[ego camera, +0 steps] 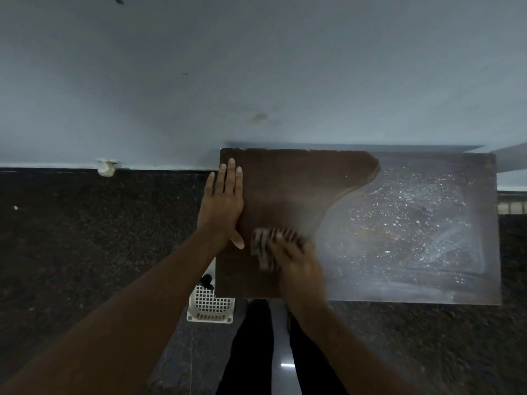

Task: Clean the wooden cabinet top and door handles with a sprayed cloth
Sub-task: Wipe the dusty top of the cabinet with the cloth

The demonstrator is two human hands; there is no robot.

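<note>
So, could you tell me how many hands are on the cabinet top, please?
2. The left hand lies flat at the left edge of the cabinet top; the right hand is on the cloth near its front edge.

Cabinet top (288, 192) matt brown wood (right part dusty, whitish); cloth (268, 246) striped fabric.

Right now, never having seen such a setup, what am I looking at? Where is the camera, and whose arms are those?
No machine here: a person wears one camera on the head, looking down at their own hands. The left hand lies flat on the left edge of a wooden cabinet top. The right hand rests on a striped cloth on that top; blur hides its grip. The top's left part is dark brown, its right part pale and speckled. Below are the person's legs, a white grille and a dark speckled floor.
</note>
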